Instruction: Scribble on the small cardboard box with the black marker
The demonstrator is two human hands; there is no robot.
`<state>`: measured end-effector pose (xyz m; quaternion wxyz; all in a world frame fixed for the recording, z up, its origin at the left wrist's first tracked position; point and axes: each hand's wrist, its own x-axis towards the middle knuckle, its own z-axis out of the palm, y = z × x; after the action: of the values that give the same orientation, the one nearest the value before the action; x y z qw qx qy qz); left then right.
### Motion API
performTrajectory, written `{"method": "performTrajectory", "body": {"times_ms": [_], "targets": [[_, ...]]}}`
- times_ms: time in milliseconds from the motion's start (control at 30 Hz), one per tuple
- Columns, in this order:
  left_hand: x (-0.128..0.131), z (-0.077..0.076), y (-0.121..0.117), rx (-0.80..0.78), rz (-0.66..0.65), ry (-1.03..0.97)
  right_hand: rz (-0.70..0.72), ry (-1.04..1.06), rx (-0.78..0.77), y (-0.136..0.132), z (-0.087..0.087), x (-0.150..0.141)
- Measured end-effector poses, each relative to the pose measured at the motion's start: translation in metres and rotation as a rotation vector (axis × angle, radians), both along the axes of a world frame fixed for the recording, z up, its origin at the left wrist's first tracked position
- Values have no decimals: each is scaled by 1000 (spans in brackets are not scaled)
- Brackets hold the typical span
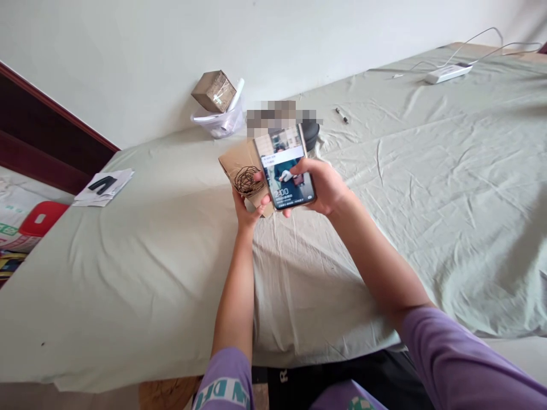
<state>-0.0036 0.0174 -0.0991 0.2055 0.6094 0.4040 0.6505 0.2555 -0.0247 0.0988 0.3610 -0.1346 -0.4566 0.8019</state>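
Observation:
Both hands are raised over a bed covered with a pale green sheet (419,188). My right hand (327,185) holds a smartphone (285,168) upright, its lit screen facing me. My left hand (248,208) grips the lower edge of a brown cardboard piece (239,165) marked with a black scribble, just left of and behind the phone. The left fingertips also touch the phone's left edge. A dark round object (311,134) sits on the sheet behind the phone, mostly hidden.
A clear bag (220,122) with a small brown box (213,91) stands against the wall. A black pen (342,115) lies further right. A white power strip (448,73) with cables is at the far right. Papers (102,187) and a red stool (43,219) are at left.

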Motion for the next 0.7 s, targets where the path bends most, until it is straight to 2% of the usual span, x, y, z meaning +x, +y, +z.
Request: {"method": "performTrajectory", "body": {"times_ms": [133, 233, 500, 700], "targets": [[-3, -7, 5, 38, 85, 15, -214, -75, -12, 12, 7, 25], [-4, -11, 7, 10, 89, 37, -292, -122, -10, 20, 6, 37], [-2, -13, 5, -45, 45, 12, -256, -135, 3, 18, 1, 28], [-1, -11, 5, -96, -42, -21, -255, -145, 24, 22, -4, 24]]}}
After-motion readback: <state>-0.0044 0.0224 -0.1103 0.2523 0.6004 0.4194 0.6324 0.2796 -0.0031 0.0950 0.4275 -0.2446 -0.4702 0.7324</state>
